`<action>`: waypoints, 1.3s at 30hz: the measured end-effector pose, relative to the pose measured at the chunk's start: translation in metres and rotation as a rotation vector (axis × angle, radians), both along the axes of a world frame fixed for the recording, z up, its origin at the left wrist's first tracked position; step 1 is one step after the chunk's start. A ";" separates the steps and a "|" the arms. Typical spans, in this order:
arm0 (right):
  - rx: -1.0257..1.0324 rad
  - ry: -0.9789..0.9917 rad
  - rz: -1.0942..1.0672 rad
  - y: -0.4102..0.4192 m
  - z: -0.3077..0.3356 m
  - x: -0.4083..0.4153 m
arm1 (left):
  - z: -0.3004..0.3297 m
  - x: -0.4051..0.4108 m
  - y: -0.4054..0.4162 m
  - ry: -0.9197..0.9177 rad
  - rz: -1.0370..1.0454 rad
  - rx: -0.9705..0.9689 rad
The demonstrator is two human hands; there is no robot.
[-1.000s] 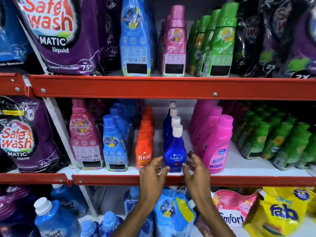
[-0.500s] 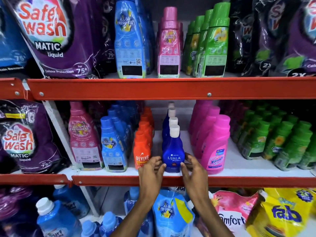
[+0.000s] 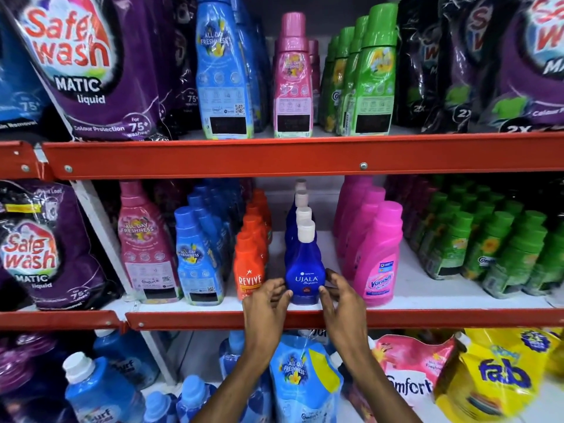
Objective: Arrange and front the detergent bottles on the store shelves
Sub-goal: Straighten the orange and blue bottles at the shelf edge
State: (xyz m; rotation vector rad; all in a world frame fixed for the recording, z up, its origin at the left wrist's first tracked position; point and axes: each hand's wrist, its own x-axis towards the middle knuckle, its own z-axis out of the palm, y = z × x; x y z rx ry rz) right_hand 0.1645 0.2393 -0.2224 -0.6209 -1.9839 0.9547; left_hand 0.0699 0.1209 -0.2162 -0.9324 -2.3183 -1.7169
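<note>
Both bare forearms reaching up and forward, left hand (image 3: 266, 306) and right hand (image 3: 341, 300) side by side, palms facing inward, fingers curled loosely toward each other.

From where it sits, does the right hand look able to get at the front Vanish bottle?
Probably yes. The right hand is at the Ujala bottle, and the front Vanish bottle stands just beside it at the shelf edge, with nothing between them.
</note>
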 end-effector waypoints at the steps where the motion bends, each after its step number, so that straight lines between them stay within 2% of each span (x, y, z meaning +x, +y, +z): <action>1: 0.005 -0.005 0.001 0.000 0.001 0.001 | 0.000 0.000 0.000 0.006 0.001 0.001; 7: -0.040 0.061 -0.011 0.000 0.001 0.017 | -0.004 0.010 -0.003 0.004 0.063 0.097; 10: -0.006 0.194 -0.151 0.007 -0.001 0.038 | -0.009 0.025 0.000 0.180 0.158 0.129; 12: 0.024 0.296 -0.250 0.015 0.002 0.052 | -0.006 0.038 0.011 0.262 0.141 0.138; 15: 0.048 0.364 -0.348 0.031 0.008 0.068 | -0.001 0.059 0.036 0.269 0.028 0.112; 18: 0.028 0.260 -0.359 0.055 0.012 0.077 | -0.001 0.071 0.063 0.193 -0.093 0.031; 22: 0.006 -0.137 -0.171 0.086 0.015 0.084 | 0.000 0.079 0.089 0.140 -0.150 -0.076; 24: 0.040 -0.213 -0.097 0.092 0.016 0.086 | 0.001 0.078 0.096 0.093 -0.138 -0.101; 34: 0.006 -0.154 -0.034 0.100 0.017 0.089 | -0.001 0.077 0.104 0.065 -0.099 -0.155; 39: 0.011 -0.187 -0.056 0.101 0.014 0.087 | 0.000 0.078 0.105 0.060 -0.096 -0.140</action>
